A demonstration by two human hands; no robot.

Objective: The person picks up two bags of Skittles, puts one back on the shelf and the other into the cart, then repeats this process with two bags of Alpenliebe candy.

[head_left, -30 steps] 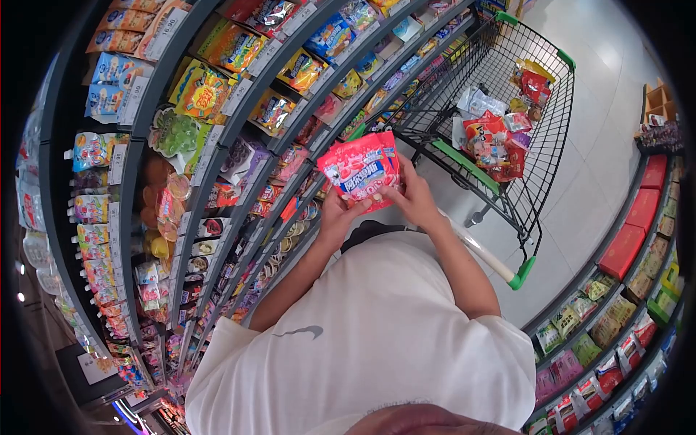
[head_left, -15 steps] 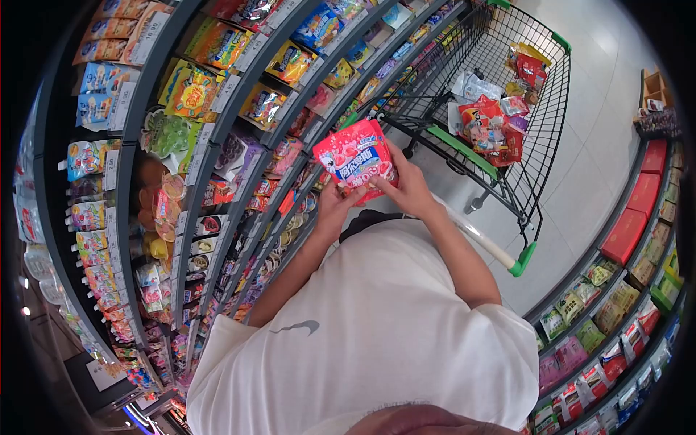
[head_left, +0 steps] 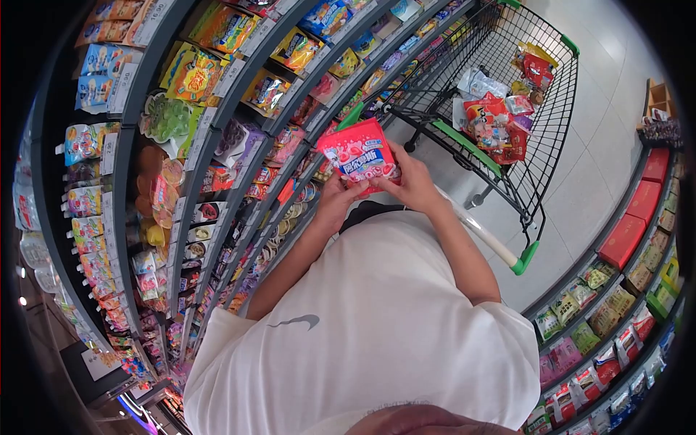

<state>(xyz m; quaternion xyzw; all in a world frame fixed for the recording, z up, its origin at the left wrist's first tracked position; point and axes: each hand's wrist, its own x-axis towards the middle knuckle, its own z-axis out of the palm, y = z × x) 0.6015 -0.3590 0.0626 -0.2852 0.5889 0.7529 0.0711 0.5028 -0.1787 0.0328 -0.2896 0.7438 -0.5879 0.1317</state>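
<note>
pink candy packet (head_left: pixel 360 154) is resting in our two hands, out in front of our waist, its printed face turning up toward us. at the far left we are seeing dark shelves (head_left: pixel 127 156), bending through the wide lens and carrying spouted pouches (head_left: pixel 88 201), a yellow candy bag (head_left: pixel 197 71) and many other small bright packs, with price tags lining the edges. moving right, our left hand (head_left: pixel 336 204) is holding the packet by its lower left corner, thumb lying on the front and the other fingers mostly hiding behind. our white shirt (head_left: pixel 384 312) is filling the lower middle, a grey curved mark (head_left: pixel 296 320) showing on its left part. our right hand (head_left: pixel 413 187) is holding the packet's lower right side, thumb lying across the front and fingers bending around the edge. farther right, a black wire shopping cart (head_left: pixel 554 156) with green trim is standing on pale floor tiles (head_left: pixel 583 177), a heap of red, silver and yellow packs (head_left: pixel 489 123) lying inside. at the far right, lower shelves are holding red boxes (head_left: pixel 623 239) and rows of bagged goods (head_left: pixel 602 319).
</note>
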